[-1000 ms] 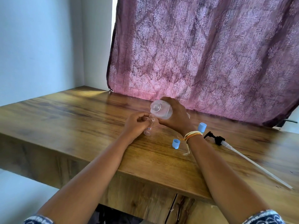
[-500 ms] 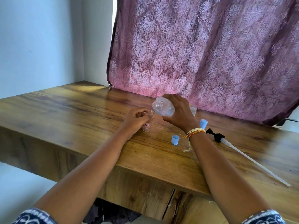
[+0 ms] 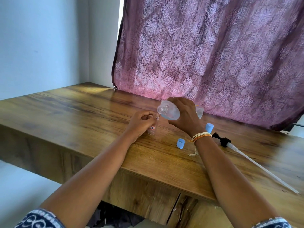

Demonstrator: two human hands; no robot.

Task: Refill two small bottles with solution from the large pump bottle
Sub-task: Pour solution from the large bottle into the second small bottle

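Two hands work at frame centre: my right hand (image 3: 185, 119) grips the tilted large bottle (image 3: 169, 111), my left hand (image 3: 139, 123) pinches the small vial (image 3: 152, 127) on the tabletop (image 3: 82, 116). Its wide mouth may overshoot the narrow neck and spill.

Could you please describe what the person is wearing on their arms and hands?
Both hands, left hand and right hand, are bare, without gloves or rings visible. The right wrist carries a bundle of cream and orange threads with loose ends dangling. Dark blue, white-patterned sleeves end near the elbows.
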